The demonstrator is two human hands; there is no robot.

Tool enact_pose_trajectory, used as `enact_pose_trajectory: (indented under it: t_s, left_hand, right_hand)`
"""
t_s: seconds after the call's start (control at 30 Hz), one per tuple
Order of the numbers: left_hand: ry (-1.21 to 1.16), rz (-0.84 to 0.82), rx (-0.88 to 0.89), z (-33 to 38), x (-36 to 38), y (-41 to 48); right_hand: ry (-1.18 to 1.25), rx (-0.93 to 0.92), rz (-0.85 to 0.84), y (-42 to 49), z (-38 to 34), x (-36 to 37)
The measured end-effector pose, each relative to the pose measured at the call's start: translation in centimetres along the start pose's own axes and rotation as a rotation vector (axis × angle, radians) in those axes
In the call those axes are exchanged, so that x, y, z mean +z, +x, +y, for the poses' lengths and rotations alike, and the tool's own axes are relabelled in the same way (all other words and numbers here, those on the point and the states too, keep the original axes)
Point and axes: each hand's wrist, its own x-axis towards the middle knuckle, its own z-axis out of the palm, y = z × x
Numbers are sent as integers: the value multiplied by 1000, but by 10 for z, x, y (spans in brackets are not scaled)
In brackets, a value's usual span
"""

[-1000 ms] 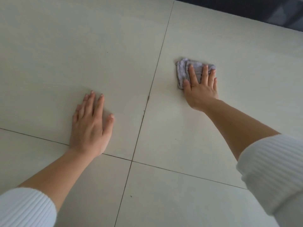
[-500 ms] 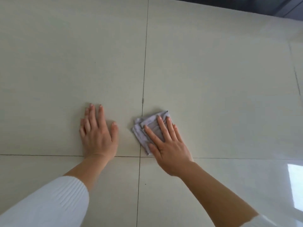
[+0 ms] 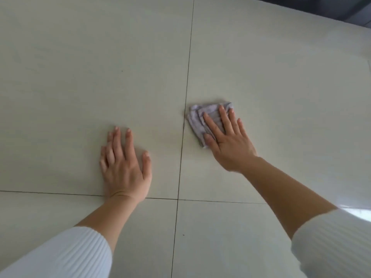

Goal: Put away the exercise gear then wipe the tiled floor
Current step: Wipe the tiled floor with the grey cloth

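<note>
Nearest the camera, two ribbed white sleeves come in from the bottom corners, the left sleeve [image 3: 60, 255] pushed up the forearm and the right sleeve [image 3: 331, 243] likewise, both forearms bare beyond them. A patch of glare [image 3: 359, 210] shines on the floor just above the right sleeve. Between the forearms a small dark speck [image 3: 183, 235] sits on the pale tiled floor [image 3: 70, 81], close to the lengthwise grout line [image 3: 174, 247].

Further out, the crosswise grout line [image 3: 40, 193] passes under the wrist of the left hand [image 3: 124, 165], which lies palm down on the tile. Its fingers [image 3: 128, 145] are straight and only slightly apart, pointing away, the thumb held out to the side toward the lengthwise line; they hold nothing and rest flat on the floor.

Across that line, and a little farther away, the right hand [image 3: 230, 147] lies palm down on a folded lilac-grey cloth [image 3: 195, 121]. Its fingers [image 3: 225, 119] are straight and fanned apart, pressing the cloth flat to the tile rather than curling round it. The thumb rests on the cloth's near corner. The cloth spreads under and to the thumb side of these fingers. Its crumpled far edge shows past the fingertips, and its outer edge lies just beside the lengthwise grout line, well apart from the left hand's fingers.

Beyond both sets of fingertips the tiles run on, with another tiny speck [image 3: 122, 71] far ahead of the left fingers. A dark strip [image 3: 341, 11] borders the floor at the far right corner.
</note>
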Motion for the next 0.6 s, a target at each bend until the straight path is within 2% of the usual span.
enact_pose_trajectory:
  t_s: [0.13, 0.27, 0.47, 0.53, 0.6]
  left_hand:
    - [9, 32, 18, 0, 2, 2]
    - [28, 45, 17, -1, 4, 1]
    - [46, 50, 8, -3, 4, 2]
    - [46, 50, 7, -2, 4, 3]
    - [44, 48, 9, -3, 5, 3]
  right_hand:
    - [112, 103, 68, 68, -9, -22]
    - [113, 124, 106, 118, -9, -39]
    - [166, 206, 54, 172, -26, -69]
    - [162, 192, 46, 178, -40, -71]
    - [129, 91, 52, 171, -53, -65]
